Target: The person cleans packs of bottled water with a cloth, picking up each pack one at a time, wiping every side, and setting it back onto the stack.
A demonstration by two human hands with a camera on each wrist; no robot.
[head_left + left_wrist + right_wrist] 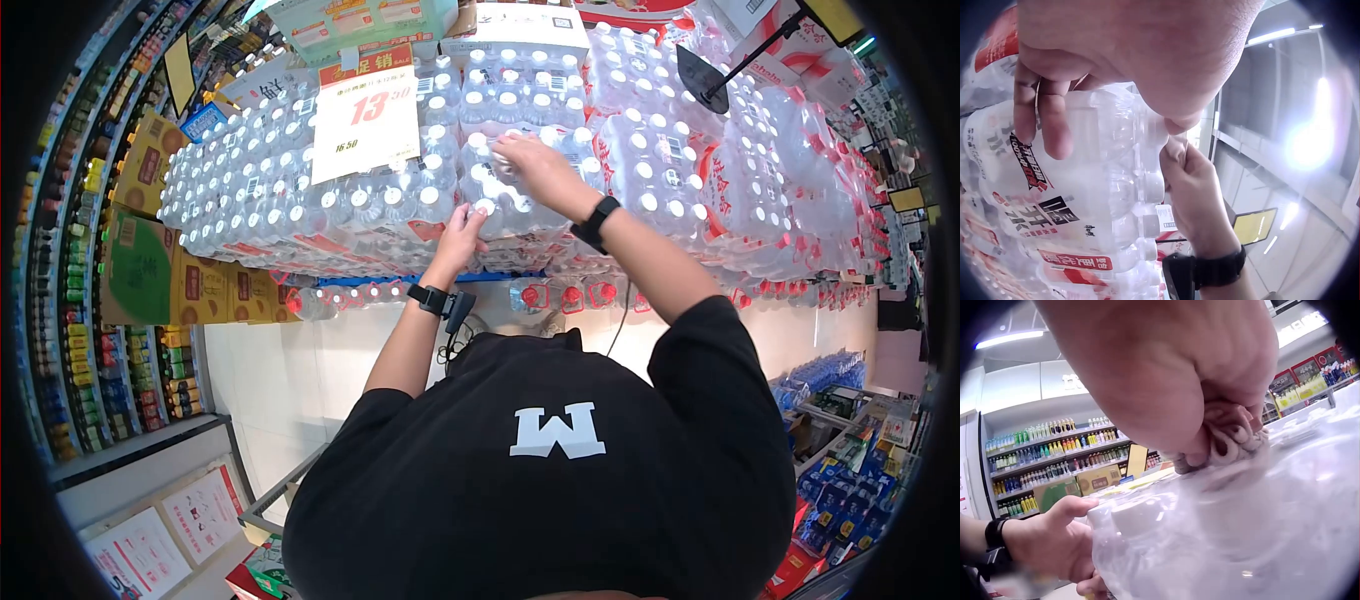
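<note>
Clear plastic wrap covers a pack of water bottles on top of the stacked display. The right hand pinches the film at the pack's top, fingers curled tight; the left hand grips its near edge. A price sign stands just left of the hands, more bottle packs crowd the right, and drink shelves line the far left.

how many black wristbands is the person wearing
2: one black wristband on the right wrist above the shrink-wrapped pack of clear water bottles, another on the left wrist.
</note>
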